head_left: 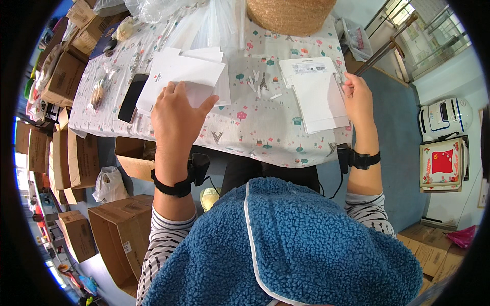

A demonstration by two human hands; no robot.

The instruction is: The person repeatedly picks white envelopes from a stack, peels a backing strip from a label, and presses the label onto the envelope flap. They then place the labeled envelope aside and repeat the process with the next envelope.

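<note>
My left hand (176, 115) lies on a loose pile of white cards (189, 71) at the left of the table, thumb spread away from the fingers. The cards overlap unevenly, and the hand covers their near part. My right hand (359, 99) is at the right edge of a second stack of white cards (319, 97), its fingers loosely bent and nothing visible between them. The top card there has a hanging slot and a printed label at its far end. Small white paper scraps (260, 86) lie between the two piles.
A black phone (133, 98) lies left of the left pile on the patterned tablecloth (240, 132). Behind are clear plastic bags (212, 25) and a woven basket (291, 15). Cardboard boxes (120, 224) crowd the floor at left. A metal pole (388, 43) stands beyond the table's right side.
</note>
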